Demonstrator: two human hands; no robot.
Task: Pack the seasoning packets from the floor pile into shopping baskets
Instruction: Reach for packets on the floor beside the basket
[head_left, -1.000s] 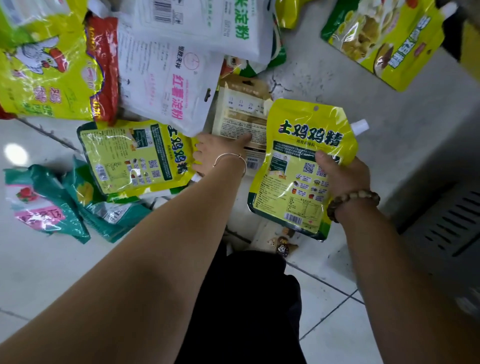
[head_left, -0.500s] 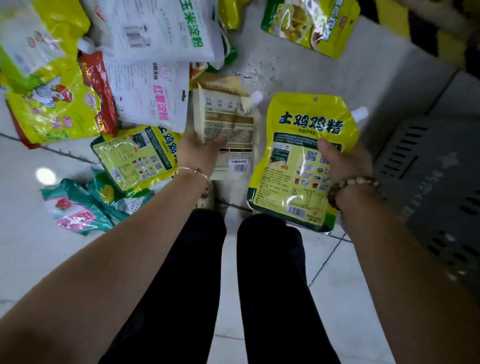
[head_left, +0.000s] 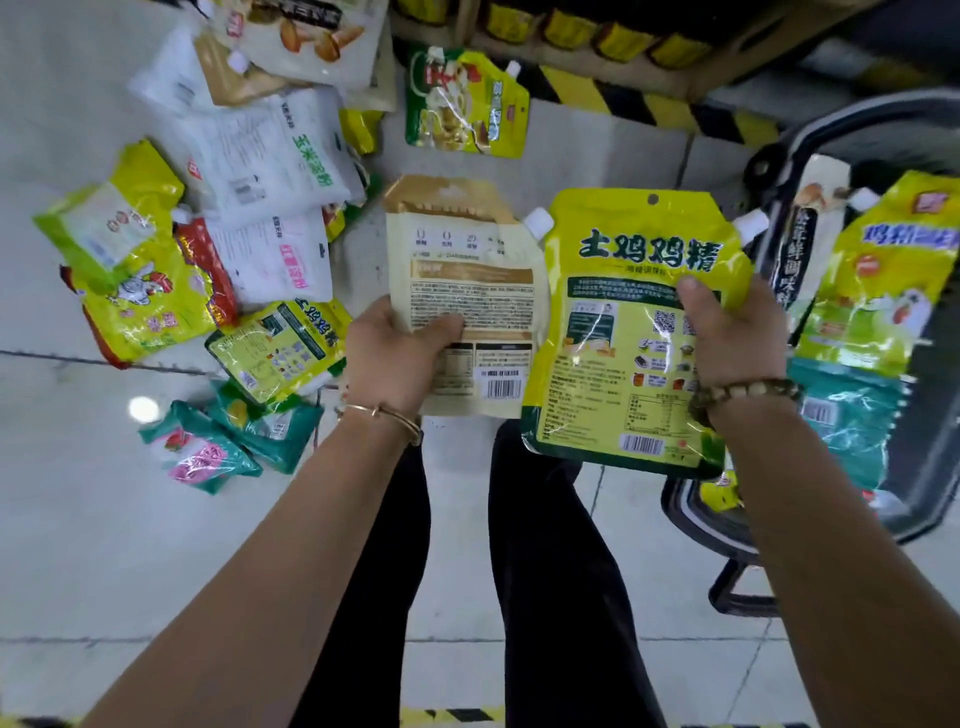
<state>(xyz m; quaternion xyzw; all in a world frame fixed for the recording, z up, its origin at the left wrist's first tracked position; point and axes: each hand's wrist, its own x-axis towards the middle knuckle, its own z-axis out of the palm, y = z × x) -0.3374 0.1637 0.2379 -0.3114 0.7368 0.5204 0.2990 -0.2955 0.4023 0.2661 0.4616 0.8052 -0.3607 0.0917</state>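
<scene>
Lengthwise, tops away, left hand (head_left: 399, 356) grips beige packet (head_left: 470, 249), right hand (head_left: 737, 340) grips yellow pouch (head_left: 618, 374)

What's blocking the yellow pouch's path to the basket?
Nothing visible. The right hand holds the yellow pouch just beside the basket. Packets already lie inside, so it would likely land on those.

Arms extended forward, left hand (head_left: 395, 358) and right hand (head_left: 737, 332) both gripping.

2 hands (head_left: 400, 353) (head_left: 735, 338); 2 held packets (head_left: 467, 260) (head_left: 613, 322); 1 basket (head_left: 691, 519).
</scene>
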